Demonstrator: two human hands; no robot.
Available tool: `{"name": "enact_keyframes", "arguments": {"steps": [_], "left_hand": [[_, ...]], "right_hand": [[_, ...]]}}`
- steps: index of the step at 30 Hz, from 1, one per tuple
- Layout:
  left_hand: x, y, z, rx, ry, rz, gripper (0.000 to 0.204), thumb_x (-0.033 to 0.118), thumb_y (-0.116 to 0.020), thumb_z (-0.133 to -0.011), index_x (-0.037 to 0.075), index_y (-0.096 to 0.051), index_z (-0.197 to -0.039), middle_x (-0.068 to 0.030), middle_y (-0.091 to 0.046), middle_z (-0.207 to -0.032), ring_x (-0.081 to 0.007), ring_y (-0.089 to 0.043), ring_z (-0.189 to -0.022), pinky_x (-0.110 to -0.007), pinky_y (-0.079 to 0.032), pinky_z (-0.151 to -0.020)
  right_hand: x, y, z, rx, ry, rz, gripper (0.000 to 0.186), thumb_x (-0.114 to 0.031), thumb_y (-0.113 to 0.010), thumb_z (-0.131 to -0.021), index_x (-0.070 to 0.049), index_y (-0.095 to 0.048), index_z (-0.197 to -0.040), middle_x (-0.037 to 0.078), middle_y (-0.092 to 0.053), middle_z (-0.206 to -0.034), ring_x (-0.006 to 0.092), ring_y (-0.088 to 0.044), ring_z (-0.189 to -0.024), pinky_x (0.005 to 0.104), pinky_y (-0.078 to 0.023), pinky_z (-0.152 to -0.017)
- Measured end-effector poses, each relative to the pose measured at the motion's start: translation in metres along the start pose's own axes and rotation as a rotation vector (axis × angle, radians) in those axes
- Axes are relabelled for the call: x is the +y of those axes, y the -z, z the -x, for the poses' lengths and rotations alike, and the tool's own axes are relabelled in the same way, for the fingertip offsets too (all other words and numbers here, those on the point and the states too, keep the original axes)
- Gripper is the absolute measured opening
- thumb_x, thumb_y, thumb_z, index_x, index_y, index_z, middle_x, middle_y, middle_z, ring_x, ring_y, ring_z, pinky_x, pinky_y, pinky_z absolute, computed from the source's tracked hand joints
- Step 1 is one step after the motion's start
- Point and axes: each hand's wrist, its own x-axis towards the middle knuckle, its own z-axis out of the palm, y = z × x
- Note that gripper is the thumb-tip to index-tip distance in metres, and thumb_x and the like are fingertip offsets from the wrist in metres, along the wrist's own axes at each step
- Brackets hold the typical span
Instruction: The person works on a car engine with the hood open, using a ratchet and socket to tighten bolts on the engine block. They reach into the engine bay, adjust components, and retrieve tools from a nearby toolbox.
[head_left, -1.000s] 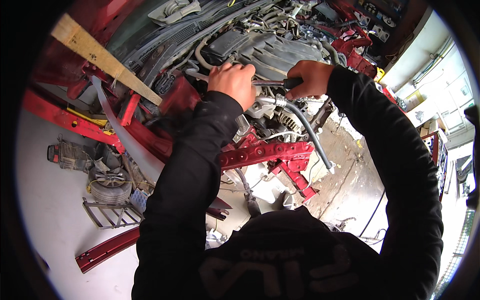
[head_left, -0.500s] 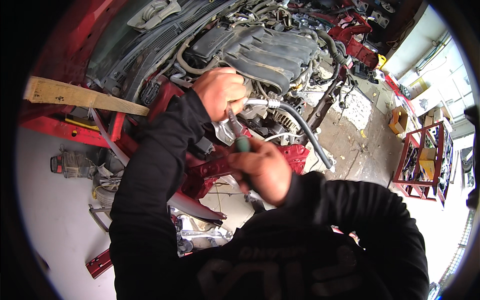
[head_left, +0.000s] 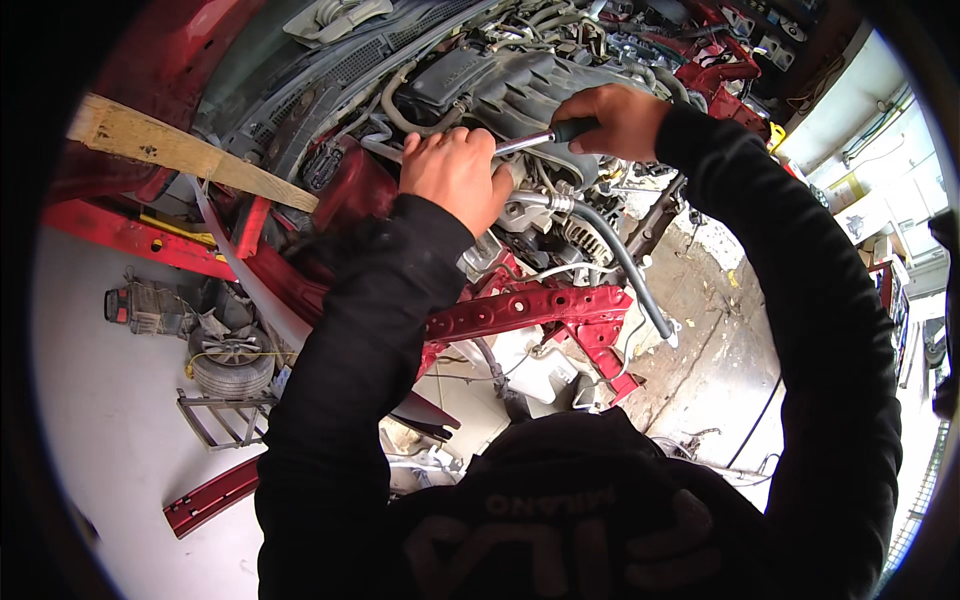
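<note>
My right hand (head_left: 610, 122) grips the dark handle of a metal ratchet-like tool (head_left: 525, 141), raised over the grey engine cover (head_left: 480, 85). My left hand (head_left: 450, 175) is closed over the tool's other end, hiding its head and whatever it fits on. Just right of and below my left hand run a silver fitting and grey hose (head_left: 615, 245). A red body member (head_left: 500, 310) crosses below the engine bay, and a wooden plank (head_left: 170, 140) slants in from the left toward a red panel (head_left: 360, 190).
On the left floor lie a wheel (head_left: 230, 370), dirty loose parts (head_left: 150, 308), a metal frame (head_left: 215, 415) and a red beam (head_left: 210, 500). Cluttered shelving (head_left: 880, 285) stands at the right. Cables (head_left: 755, 420) trail across the floor.
My right hand swung down toward me with the handle half a second ago and has now moved back up and right, over the engine cover. My left hand stays at the tool's far end.
</note>
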Motion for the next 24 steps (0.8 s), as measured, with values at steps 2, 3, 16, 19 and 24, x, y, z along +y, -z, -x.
{"name": "enact_keyframes", "arguments": {"steps": [2, 3, 16, 19, 24], "left_hand": [[-0.001, 0.003, -0.009, -0.067, -0.024, -0.027, 0.028, 0.032, -0.077, -0.092, 0.005, -0.074, -0.09, -0.0159, -0.077, -0.101, -0.0401, -0.073, -0.104, -0.055, -0.056, -0.095], [-0.004, 0.004, -0.016, -0.129, -0.061, -0.015, 0.028, 0.033, -0.077, -0.092, 0.005, -0.077, -0.091, -0.0159, -0.078, -0.1, -0.0396, -0.074, -0.105, -0.055, -0.055, -0.097], [-0.038, 0.003, -0.032, -0.172, -0.678, 0.288, 0.065, 0.07, -0.077, -0.088, 0.007, -0.067, -0.081, -0.0103, -0.067, -0.087, -0.0382, -0.07, -0.089, -0.051, -0.056, -0.081], [-0.046, 0.006, -0.04, -0.163, -0.929, 0.335, 0.071, 0.078, -0.075, -0.082, 0.008, -0.061, -0.081, -0.0091, -0.061, -0.089, -0.0354, -0.064, -0.089, -0.048, -0.054, -0.082], [-0.056, 0.015, -0.039, -0.228, -1.018, 0.315, 0.07, 0.077, -0.076, -0.076, 0.009, -0.059, -0.082, -0.0093, -0.06, -0.091, -0.0342, -0.064, -0.089, -0.047, -0.055, -0.082]], "right_hand": [[0.002, 0.005, -0.008, -0.167, -0.035, -0.081, 0.037, -0.028, -0.085, -0.093, -0.004, -0.08, -0.122, 0.01, -0.08, -0.094, 0.0244, -0.075, -0.081, 0.0402, -0.06, -0.074], [0.001, 0.004, -0.01, -0.285, -0.109, -0.169, 0.035, -0.026, -0.085, -0.093, -0.003, -0.08, -0.119, 0.009, -0.079, -0.092, 0.0212, -0.073, -0.077, 0.0384, -0.058, -0.071], [-0.078, -0.06, 0.072, -0.415, -0.538, -1.457, 0.027, -0.013, -0.079, -0.091, -0.002, -0.06, -0.106, 0.005, -0.057, -0.069, 0.016, -0.053, -0.047, 0.0332, -0.042, -0.042], [-0.145, -0.106, 0.094, -0.094, -0.462, -1.646, 0.016, -0.009, -0.071, -0.1, -0.004, -0.06, -0.109, 0.005, -0.061, -0.079, 0.0158, -0.057, -0.053, 0.0309, -0.046, -0.049], [-0.224, -0.149, 0.075, 0.273, -0.466, -1.886, 0.011, -0.009, -0.067, -0.103, -0.003, -0.061, -0.11, 0.003, -0.061, -0.08, 0.0142, -0.058, -0.058, 0.031, -0.048, -0.052]]}}
